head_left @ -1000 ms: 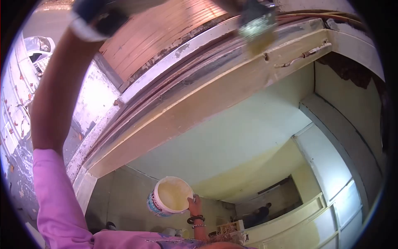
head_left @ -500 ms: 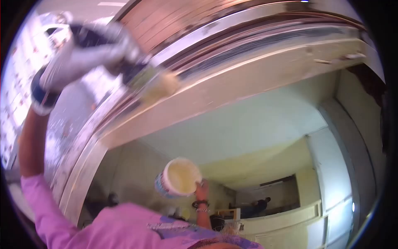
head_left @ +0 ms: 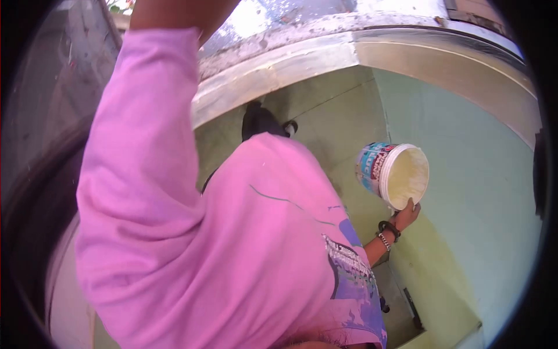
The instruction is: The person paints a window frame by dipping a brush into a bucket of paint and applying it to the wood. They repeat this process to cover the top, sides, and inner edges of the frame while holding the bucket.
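A white paint bucket (head_left: 398,174) with a blue and red label is tilted so that its opening faces me. Pale yellow paint coats its inside. My right hand (head_left: 408,215) grips the lower edge of its rim, with a dark bracelet and a beaded one on the wrist. My left arm, in a pink sleeve, reaches up past the top edge, so the left hand and whatever it holds are out of sight. A pale ledge (head_left: 273,75) runs just beyond my left forearm.
Below the ledge lies a tiled floor (head_left: 331,110), with a dark shoe or foot (head_left: 261,119) on it. A pale green wall (head_left: 465,151) stands at the right, with a yellowish band (head_left: 436,256) along it. Dark, blurred surfaces fill the far left.
The view has swung down and to the left. My gloved left hand with its paintbrush has gone out of the frame. The bucket now appears farther right, still held.
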`<action>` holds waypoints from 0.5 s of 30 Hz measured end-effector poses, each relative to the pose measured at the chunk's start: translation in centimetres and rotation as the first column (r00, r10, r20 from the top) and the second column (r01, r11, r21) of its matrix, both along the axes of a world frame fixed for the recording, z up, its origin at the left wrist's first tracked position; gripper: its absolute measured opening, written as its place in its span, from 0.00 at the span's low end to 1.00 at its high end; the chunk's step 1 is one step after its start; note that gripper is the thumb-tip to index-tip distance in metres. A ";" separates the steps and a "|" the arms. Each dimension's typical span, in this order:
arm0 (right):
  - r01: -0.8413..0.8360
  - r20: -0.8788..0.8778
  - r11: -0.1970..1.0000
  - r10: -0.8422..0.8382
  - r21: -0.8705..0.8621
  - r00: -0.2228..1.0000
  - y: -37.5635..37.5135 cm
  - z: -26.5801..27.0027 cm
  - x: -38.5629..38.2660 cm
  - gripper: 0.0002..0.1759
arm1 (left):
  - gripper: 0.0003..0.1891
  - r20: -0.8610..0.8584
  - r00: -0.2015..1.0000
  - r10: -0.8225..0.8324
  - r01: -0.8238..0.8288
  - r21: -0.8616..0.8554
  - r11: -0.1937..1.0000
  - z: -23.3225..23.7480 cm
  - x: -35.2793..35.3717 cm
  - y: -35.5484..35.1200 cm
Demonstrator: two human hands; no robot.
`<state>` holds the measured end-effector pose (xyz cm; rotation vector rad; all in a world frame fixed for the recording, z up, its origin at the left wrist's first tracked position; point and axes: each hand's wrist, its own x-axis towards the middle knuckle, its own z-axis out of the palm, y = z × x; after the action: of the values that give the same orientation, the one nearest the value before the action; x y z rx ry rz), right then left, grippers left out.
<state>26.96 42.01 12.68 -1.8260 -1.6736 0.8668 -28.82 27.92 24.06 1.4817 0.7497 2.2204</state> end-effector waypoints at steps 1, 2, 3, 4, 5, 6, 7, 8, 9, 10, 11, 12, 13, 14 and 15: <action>0.015 0.012 1.000 -0.015 0.008 1.000 0.4 -0.2 0.3 0.23 | 0.09 0.008 1.000 0.003 -0.003 0.017 1.000 0.1 0.3 -0.2; -0.008 0.020 1.000 0.009 -0.006 1.000 0.5 -0.3 0.8 0.23 | 0.09 0.012 1.000 0.009 -0.009 0.018 1.000 0.1 0.7 -0.4; -0.029 0.012 1.000 0.029 -0.004 1.000 0.5 -0.7 1.1 0.23 | 0.09 0.007 1.000 0.016 -0.016 0.033 0.999 0.1 1.2 -0.7; -0.051 0.003 0.999 0.051 -0.006 0.999 1.1 -1.0 1.3 0.22 | 0.09 0.007 1.000 0.028 -0.028 0.030 0.999 0.0 1.6 -0.8; -0.116 0.017 0.993 0.116 -0.012 0.993 1.0 -0.8 1.3 0.21 | 0.09 -0.007 0.998 0.056 -0.056 0.025 0.998 -0.1 1.9 -1.2; -0.180 0.015 0.984 0.179 0.021 0.984 0.5 -0.6 1.3 0.21 | 0.09 -0.041 0.995 0.091 -0.090 0.026 0.996 0.0 2.0 -1.9; -0.191 0.101 0.978 0.183 0.082 0.978 0.9 -1.1 2.1 0.20 | 0.09 -0.076 0.989 0.127 -0.126 0.015 0.992 -0.2 1.8 -2.9; -0.197 0.190 0.969 0.168 0.150 0.967 1.8 -1.9 3.1 0.19 | 0.09 -0.093 0.982 0.163 -0.167 -0.036 0.985 -0.6 1.4 -3.9; -0.158 0.064 0.984 0.153 0.081 0.986 2.3 -2.2 3.9 0.19 | 0.11 -0.136 0.970 0.203 -0.225 -0.174 0.959 -1.2 0.8 -4.5; -0.152 0.093 0.983 0.142 0.108 0.986 2.6 -2.5 4.7 0.19 | 0.13 0.035 0.989 0.143 -0.132 -0.213 0.968 -1.4 1.0 -4.8; -0.148 0.127 0.982 0.133 0.118 0.983 3.2 -2.9 4.8 0.18 | 0.13 0.138 0.981 0.137 -0.113 -0.171 0.979 -0.5 1.4 -4.2; -0.152 0.092 0.979 0.140 0.137 0.986 3.3 -2.8 4.3 0.18 | 0.14 0.246 0.961 0.129 -0.096 -0.142 0.985 -0.1 2.0 -4.3; -0.155 0.066 0.978 0.147 0.141 0.987 3.0 -2.8 4.1 0.18 | 0.14 0.284 0.959 0.030 -0.041 0.035 0.999 -0.1 2.3 -4.0; -0.158 0.044 0.979 0.153 0.129 0.987 2.7 -2.7 4.1 0.18 | 0.14 0.309 0.950 -0.046 0.012 0.111 0.994 -0.5 2.3 -2.9; -0.146 0.024 0.985 0.144 0.091 0.989 2.1 -2.0 3.2 0.18 | 0.14 0.293 0.956 -0.025 0.016 0.033 0.999 -1.2 3.0 -2.8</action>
<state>30.11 44.14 10.64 -1.6713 -1.8453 0.8199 -25.81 25.09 22.90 1.1280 0.6028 2.3730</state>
